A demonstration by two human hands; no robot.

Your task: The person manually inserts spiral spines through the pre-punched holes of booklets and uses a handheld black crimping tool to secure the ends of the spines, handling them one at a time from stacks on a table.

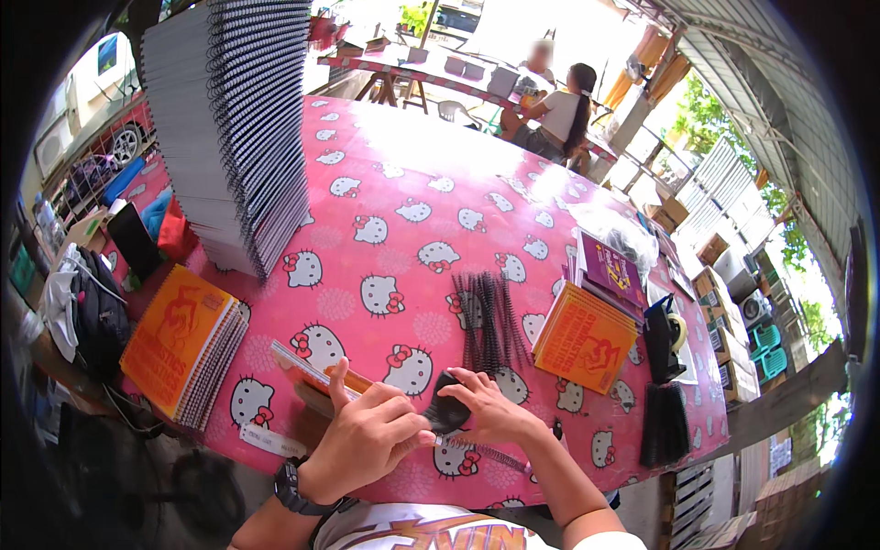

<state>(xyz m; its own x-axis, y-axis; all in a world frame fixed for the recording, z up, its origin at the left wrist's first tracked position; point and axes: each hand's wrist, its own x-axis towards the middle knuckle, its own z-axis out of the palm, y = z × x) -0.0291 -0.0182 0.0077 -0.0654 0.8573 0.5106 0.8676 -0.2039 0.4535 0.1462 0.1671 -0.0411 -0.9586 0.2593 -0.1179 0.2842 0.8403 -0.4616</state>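
Note:
My left hand (378,426), wearing a black wristwatch (298,490), is closed with its thumb up at an orange-covered notebook (316,368), which is tilted on edge and partly hidden behind the hand. My right hand (490,408) curls its fingers over a dark, rounded object (447,411) whose kind I cannot make out. Below the hands, a thin spiral binding coil (495,456) stretches toward the right from my left fingertips. Just beyond my right hand lies a bunch of loose black coils (486,316).
A tall stack of spiral-bound notebooks (238,137) towers at the far left. Orange notebooks (179,339) are piled at the left, with another orange pile (587,339) at the right. A tape dispenser (665,339) and more black coils (664,426) sit near the pink table's (394,247) right edge. People (559,115) sit beyond.

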